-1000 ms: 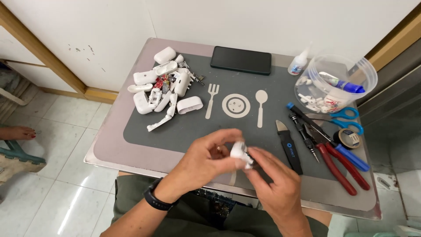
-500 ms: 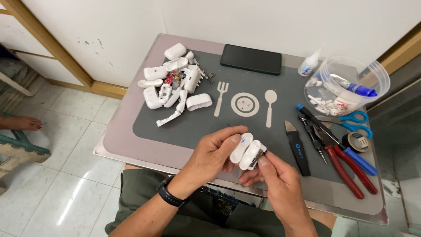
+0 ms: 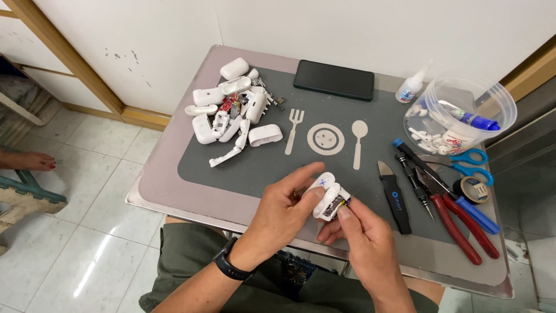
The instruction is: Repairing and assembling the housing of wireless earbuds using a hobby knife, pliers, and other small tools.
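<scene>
Hands meet above the bench (image 3: 174,191). Left hand (image 3: 284,211) and right hand (image 3: 362,237) both close their fingers on a white earbud case (image 3: 328,196). Pliers (image 3: 457,226) lie to the right.

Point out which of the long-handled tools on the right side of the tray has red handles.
The pliers, lying between the black screwdriver and the blue-handled tool. Only they have red grips; the scissors above have blue handles.

The person's arms are bare, without sleeves. A black watch (image 3: 230,268) circles the left wrist. Olive green shorts (image 3: 191,255) cover the lap.
</scene>
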